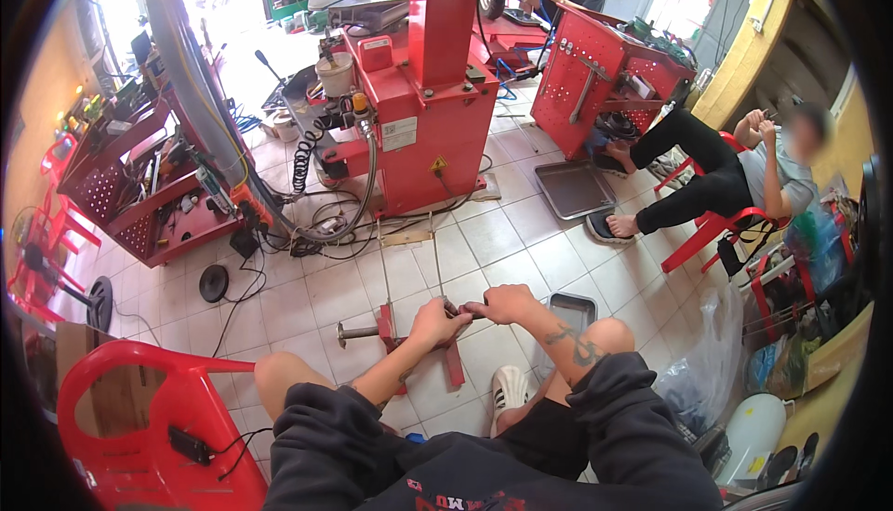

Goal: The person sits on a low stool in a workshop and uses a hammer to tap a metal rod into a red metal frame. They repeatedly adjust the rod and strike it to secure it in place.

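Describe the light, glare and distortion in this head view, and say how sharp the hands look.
Head view: daylight blows out the open doorway at the top left to near white; fisheye bending curves the pale floor tiles and leaves a black rim at the corners; the left hand and right hand, both on the small red metal stand, look fairly sharp; a seated person's face at right is blurred.

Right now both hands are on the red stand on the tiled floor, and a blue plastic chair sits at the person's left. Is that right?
Not quite: the head view shows the plastic chair is red, not blue. The rest holds: left hand and right hand are at the red stand on the tiled floor.
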### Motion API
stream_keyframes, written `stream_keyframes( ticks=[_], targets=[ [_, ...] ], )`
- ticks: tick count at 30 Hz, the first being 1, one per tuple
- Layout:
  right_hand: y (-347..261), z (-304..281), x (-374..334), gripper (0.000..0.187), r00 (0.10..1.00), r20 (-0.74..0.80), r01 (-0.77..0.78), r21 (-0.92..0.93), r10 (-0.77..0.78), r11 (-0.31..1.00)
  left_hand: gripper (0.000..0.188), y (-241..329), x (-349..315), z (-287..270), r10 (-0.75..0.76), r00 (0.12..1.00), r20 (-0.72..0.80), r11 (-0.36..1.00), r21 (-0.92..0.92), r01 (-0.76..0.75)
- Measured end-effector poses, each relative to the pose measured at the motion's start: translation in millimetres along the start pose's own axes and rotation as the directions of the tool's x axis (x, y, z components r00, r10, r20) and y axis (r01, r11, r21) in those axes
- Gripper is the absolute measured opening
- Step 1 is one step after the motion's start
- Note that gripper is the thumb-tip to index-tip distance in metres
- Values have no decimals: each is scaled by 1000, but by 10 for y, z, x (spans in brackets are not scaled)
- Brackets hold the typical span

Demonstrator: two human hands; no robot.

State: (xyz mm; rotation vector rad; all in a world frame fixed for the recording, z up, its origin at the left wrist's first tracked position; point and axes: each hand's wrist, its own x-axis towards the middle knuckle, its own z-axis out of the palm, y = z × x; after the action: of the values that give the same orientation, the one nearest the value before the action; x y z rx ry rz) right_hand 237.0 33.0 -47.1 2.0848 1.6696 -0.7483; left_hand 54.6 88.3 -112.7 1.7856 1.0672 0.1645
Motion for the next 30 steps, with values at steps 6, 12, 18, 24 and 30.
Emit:
stream_keyframes(
  ticks=[6, 12, 18, 24, 30],
  targets=[
    [29, 76, -32, 78, 980, -196, 30, -16, -33, 999, 45, 62, -38, -18, 32, 999, -7, 999, 5, -32],
    [21, 16, -14, 80, 998, -57, 8, 3, -8, 1000, 43, 59, -17, -7, 15, 1000, -5, 999, -31, -15],
    [40, -2, -56, 78, 980, -201, 3, -38, -11, 999, 41, 16, 12, 7, 15, 1000, -13, 998, -60, -15],
    [81, -124, -132, 78, 983, -185, 6, 98, 12, 995, 41, 23, 24, 18, -9, 1000, 11, 999, -51, 10],
    [123, -27, -62, 68, 996, -81, 24, 26, -22, 999, 43, 6, 27, -3, -2, 1000, 15, 998, -61, 3]
  ],
)
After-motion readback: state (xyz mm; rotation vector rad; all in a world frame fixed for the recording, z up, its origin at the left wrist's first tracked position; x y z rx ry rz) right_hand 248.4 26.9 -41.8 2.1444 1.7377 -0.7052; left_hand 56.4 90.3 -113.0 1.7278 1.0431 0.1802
